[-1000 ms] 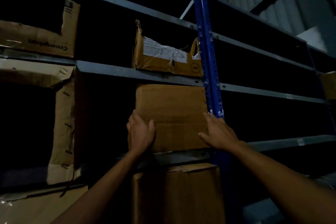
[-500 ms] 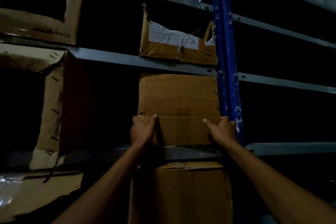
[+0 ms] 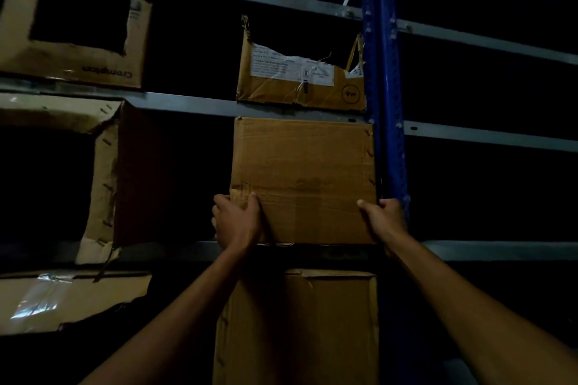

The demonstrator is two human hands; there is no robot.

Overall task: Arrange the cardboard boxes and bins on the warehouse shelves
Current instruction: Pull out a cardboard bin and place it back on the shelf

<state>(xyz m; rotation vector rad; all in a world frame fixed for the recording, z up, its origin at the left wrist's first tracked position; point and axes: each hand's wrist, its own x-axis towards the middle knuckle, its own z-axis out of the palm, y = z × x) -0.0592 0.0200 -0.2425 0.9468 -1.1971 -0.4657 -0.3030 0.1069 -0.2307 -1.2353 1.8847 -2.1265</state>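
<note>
We hold the closed cardboard box [image 3: 302, 180] on the middle shelf [image 3: 500, 249] just left of the blue upright [image 3: 384, 103], its face wider than tall, our left hand [image 3: 237, 222] and right hand [image 3: 383, 219] curled round its lower side edges, both arms reaching up and away.

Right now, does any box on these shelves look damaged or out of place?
Yes. The labelled box above the held box has a ragged, torn top. The Crompton box at upper left stands upside down.
</note>
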